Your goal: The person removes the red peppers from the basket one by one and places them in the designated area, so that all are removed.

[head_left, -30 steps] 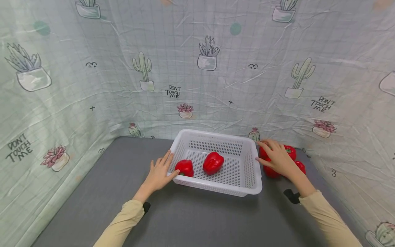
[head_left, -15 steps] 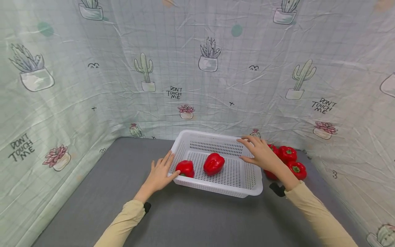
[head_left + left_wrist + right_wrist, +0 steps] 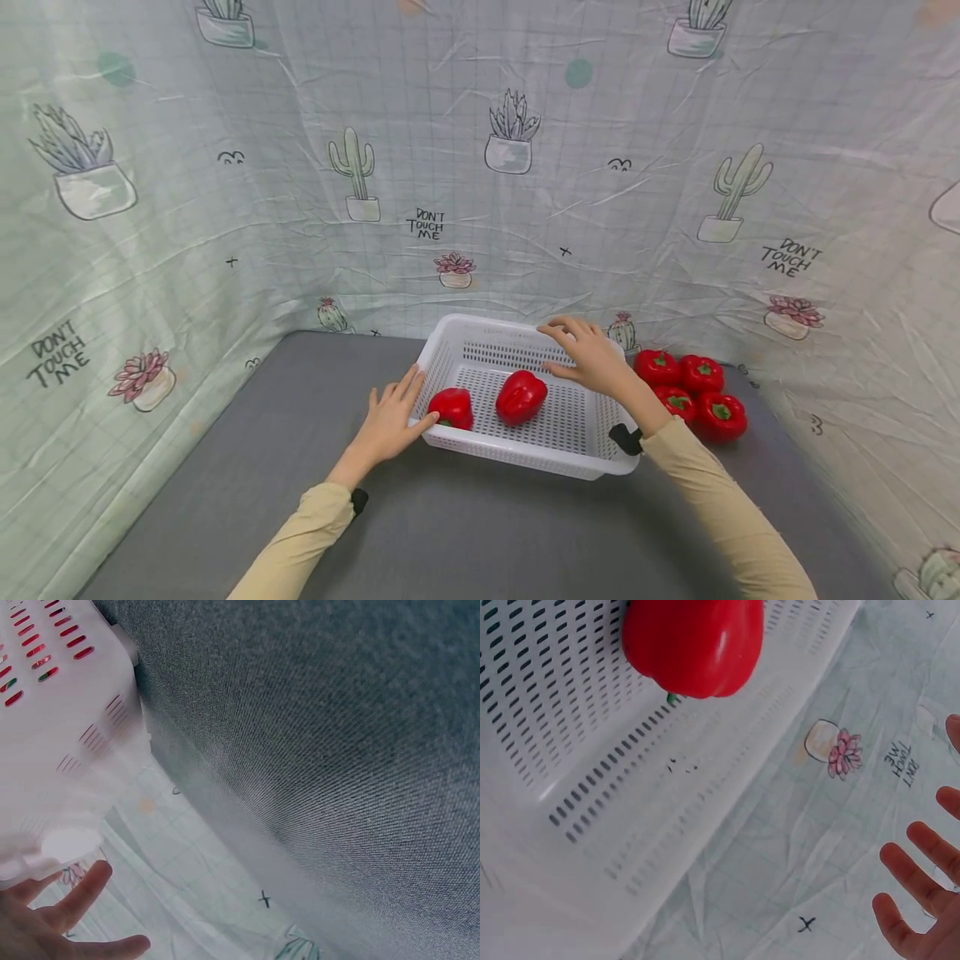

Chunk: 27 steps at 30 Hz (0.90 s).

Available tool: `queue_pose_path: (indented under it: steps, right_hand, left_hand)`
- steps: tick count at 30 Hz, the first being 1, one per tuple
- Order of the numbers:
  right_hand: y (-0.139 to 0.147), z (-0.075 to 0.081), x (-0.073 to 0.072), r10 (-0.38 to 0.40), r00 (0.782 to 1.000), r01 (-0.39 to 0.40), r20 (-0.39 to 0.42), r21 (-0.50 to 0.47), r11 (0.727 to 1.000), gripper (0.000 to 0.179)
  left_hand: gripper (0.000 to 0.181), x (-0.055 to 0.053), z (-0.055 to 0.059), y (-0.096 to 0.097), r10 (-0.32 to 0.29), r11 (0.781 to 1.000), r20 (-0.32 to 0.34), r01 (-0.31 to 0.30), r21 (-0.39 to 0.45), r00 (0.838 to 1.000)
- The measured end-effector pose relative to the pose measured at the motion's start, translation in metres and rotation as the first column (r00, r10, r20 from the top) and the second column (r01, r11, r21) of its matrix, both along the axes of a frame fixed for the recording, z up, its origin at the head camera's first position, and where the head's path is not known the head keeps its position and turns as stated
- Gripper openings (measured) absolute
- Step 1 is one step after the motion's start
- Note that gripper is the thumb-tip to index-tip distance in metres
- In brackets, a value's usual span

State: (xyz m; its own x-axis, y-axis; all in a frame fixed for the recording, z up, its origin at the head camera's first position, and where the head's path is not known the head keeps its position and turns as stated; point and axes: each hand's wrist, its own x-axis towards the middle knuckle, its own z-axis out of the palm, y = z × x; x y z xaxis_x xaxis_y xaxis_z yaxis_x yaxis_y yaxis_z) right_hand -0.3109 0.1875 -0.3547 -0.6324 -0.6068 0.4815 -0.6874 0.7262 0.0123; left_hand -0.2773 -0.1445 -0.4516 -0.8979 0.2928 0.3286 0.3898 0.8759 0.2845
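Observation:
A white perforated plastic basket (image 3: pixel 517 454) holds two red bell peppers: one pepper (image 3: pixel 452 410) in the near left corner, another pepper (image 3: pixel 521 397) near the middle. My left hand (image 3: pixel 384 427) rests on the basket's left rim, fingers spread along the outside and thumb reaching over the near corner. Over the right part of the basket hovers my right hand (image 3: pixel 596 360), its fingers parted and holding nothing. Its thumb points toward the middle pepper. In the right wrist view, that hand (image 3: pixel 926 881) appears at the right edge, apart from a red bell pepper (image 3: pixel 697 645).
Several more red bell peppers (image 3: pixel 702 375) sit clustered on the grey table (image 3: pixel 480 542) just right of the basket. A pale cloth (image 3: pixel 420 125) printed with potted cacti hangs behind and along both sides.
My right hand has moved left from above the pepper cluster to over the basket, uncovering the peppers there. The left hand and the basket stay in place.

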Motion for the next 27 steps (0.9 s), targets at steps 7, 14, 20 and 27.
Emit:
queue_pose_path:
  steps: [7,14,20,27]
  right_hand:
    - [-0.013,-0.017,-0.013,-0.014,0.999,0.014,0.034,-0.010,1.000,0.050]
    - [-0.024,-0.030,-0.022,-0.067,0.993,0.061,0.093,0.068,0.996,0.047]
    - [-0.028,-0.039,-0.024,-0.100,0.988,0.079,0.119,0.170,0.982,0.049]
    - [-0.029,-0.050,-0.029,-0.097,0.986,0.059,0.137,0.258,0.964,0.053]
  left_hand:
    - [0.075,-0.001,-0.001,0.000,0.001,1.000,-0.002,-0.001,0.006,1.000]
    - [0.075,-0.001,-0.001,0.000,0.001,1.000,-0.005,-0.001,0.002,1.000]
    - [0.075,-0.001,-0.001,0.000,-0.005,1.000,-0.010,0.005,0.000,1.000]
    - [0.075,0.000,-0.001,0.001,0.002,1.000,-0.013,-0.002,0.000,1.000]
